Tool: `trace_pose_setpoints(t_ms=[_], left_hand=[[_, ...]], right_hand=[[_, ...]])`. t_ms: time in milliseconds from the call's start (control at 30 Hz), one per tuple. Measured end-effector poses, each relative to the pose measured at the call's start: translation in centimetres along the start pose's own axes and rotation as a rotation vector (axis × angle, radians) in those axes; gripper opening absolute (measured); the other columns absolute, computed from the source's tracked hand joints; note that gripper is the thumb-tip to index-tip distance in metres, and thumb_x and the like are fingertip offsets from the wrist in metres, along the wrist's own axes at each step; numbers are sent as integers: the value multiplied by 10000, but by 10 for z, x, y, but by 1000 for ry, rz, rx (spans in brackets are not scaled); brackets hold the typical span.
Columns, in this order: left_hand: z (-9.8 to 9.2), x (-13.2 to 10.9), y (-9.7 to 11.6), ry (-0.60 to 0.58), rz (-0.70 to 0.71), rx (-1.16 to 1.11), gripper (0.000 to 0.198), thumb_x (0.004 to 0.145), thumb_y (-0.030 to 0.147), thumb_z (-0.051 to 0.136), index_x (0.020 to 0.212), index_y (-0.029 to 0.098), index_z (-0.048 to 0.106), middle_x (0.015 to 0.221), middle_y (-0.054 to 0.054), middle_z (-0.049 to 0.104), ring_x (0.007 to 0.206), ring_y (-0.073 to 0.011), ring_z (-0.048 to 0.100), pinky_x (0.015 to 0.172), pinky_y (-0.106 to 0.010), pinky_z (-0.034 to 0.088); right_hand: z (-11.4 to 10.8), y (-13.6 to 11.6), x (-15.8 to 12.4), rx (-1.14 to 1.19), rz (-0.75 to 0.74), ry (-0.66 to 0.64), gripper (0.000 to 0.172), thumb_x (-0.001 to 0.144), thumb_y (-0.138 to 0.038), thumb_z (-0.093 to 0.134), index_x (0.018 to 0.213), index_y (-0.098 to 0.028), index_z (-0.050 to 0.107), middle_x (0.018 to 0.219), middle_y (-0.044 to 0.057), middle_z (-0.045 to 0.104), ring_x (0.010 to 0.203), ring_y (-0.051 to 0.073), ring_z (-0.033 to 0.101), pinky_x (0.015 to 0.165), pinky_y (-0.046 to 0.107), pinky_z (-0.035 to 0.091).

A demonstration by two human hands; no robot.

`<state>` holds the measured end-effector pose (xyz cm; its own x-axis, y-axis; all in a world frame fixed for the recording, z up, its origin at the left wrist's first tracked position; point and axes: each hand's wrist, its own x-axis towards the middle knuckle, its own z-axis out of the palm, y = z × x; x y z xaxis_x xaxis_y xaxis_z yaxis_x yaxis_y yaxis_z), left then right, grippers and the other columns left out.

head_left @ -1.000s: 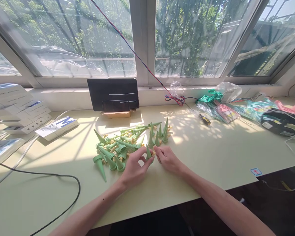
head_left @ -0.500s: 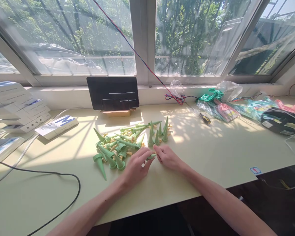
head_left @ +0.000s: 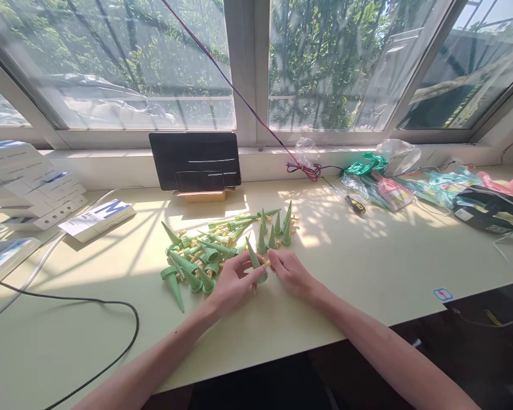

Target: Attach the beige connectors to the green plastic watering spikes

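Observation:
My left hand (head_left: 231, 286) is closed round a green plant watering spike (head_left: 253, 254), its point up and tilted slightly left. Small and yellowish, a valve (head_left: 266, 263) sticks out from the spike's side. The fingers of my right hand (head_left: 292, 274) pinch the valve's outer end; the fingertips are partly hidden. To the left of my hands lies a pile of similar green spikes (head_left: 214, 253) with yellowish valves. Just beyond my hands several spikes (head_left: 277, 223) stand point up in a small group.
A tablet (head_left: 194, 154) leans on a stand near the window. White boxes (head_left: 98, 219) are at left, along with a black cable (head_left: 111, 302). A yellow-black screwdriver (head_left: 355, 205), plastic bags (head_left: 395, 191) and a black headset-like strap (head_left: 489, 210) lie at right.
The spike in my left hand has turned from lying nearly flat to pointing upward, and its side valve now shows. My right hand stays close beside it.

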<state>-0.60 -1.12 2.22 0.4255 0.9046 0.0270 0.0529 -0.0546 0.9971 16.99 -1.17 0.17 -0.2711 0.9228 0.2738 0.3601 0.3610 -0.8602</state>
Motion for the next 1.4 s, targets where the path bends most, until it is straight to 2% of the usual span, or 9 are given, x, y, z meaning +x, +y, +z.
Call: trace_pose_setpoints(t_ms=[267,467,633,867,1067,1167,1267,1400], left_hand=[[-1,0,-4,-39,-61,-110,262,851,395,699,967,161,682,812,-53,631,796,-177,612,525,-211,492],[1,-1,-1,-23,14,-25,240,849,377,695,943,158,665,920,-63,642,741,-144,570,506,-224,512],[0,-3,-2,-4,87,100,189,867,347,669,935,172,653,921,-51,649,715,-134,572,521,-232,527],[-2,-5,-10,62,286,388,107,894,282,639,923,180,649,914,-44,657,781,-145,599,644,-252,533],[0,-4,-14,65,527,557,52,910,191,614,939,186,657,886,-36,658,665,-102,544,575,-222,479],[-1,-4,-17,53,634,615,132,914,145,599,1020,203,650,917,-48,665,723,-121,573,588,-225,482],[-2,-2,-19,22,730,691,227,914,101,578,1103,215,633,924,-58,671,820,-161,599,686,-274,506],[-4,-1,-18,-14,805,770,265,907,55,545,1110,208,615,940,-74,679,866,-187,595,735,-313,513]], right_hand=[[-3,-2,-2,-31,-48,-72,444,1051,-404,256,662,-198,316,621,-33,361,581,110,333,572,264,253],[-2,-1,-2,2,-41,-57,472,1051,-418,269,650,-188,367,610,-31,368,568,108,336,559,258,259],[-2,0,-2,21,-47,-45,487,1050,-420,276,638,-186,383,593,-34,358,548,101,318,544,257,254],[0,3,-1,57,12,-51,535,1046,-449,288,575,-196,315,533,-41,326,512,96,300,523,266,228],[0,7,0,59,36,-79,566,1043,-474,285,550,-197,313,506,-42,318,503,98,300,517,269,225],[-1,7,0,44,40,-106,565,1044,-466,285,547,-197,305,498,-44,308,500,98,297,516,269,224],[-3,6,1,29,48,-126,558,1044,-453,283,550,-196,314,500,-43,328,500,99,312,521,266,237],[-6,4,1,24,59,-147,569,1045,-437,280,533,-195,332,488,-40,355,499,100,350,543,260,277]])
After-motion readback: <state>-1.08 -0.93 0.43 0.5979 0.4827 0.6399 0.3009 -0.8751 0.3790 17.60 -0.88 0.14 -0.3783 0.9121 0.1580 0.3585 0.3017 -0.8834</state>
